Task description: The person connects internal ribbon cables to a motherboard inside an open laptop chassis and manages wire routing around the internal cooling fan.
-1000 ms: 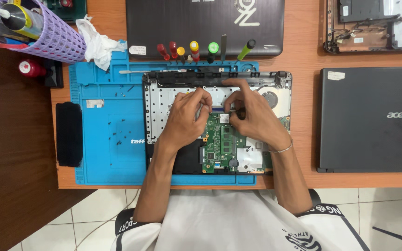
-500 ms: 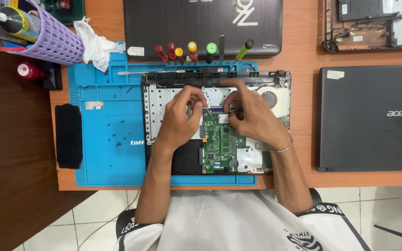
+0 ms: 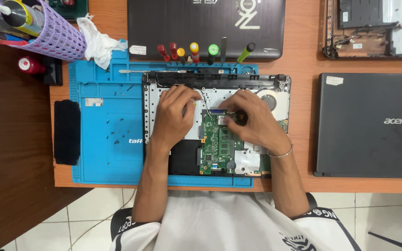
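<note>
On the blue work mat (image 3: 108,139), at the middle of the orange counter (image 3: 303,69), lay an opened laptop base (image 3: 215,125) with its bottom cover off, the green circuit board (image 3: 217,142) and a round fan (image 3: 270,100) showing inside. Both hands were down on it. The left hand (image 3: 175,116) rested palm-down on the pale inner frame left of the board, its fingers (image 3: 187,95) curled toward a thin cable near the upper edge; whether they actually pinched anything could not be told. The right hand (image 3: 250,123) lay over the board's upper right part, fingers (image 3: 231,100) bent and drawn close together around a small dark part, though the grip itself was hidden by the knuckles. A thin bracelet (image 3: 282,153) circled that wrist.

Just above the base, a row of screwdrivers (image 3: 196,52) with red, yellow and green handles stood along the mat's top edge. Small loose screws (image 3: 115,135) were scattered on the mat to the left. A closed dark laptop (image 3: 371,125) lay to the right, another (image 3: 205,23) above, and a purple basket (image 3: 56,39) stood at the upper left.
</note>
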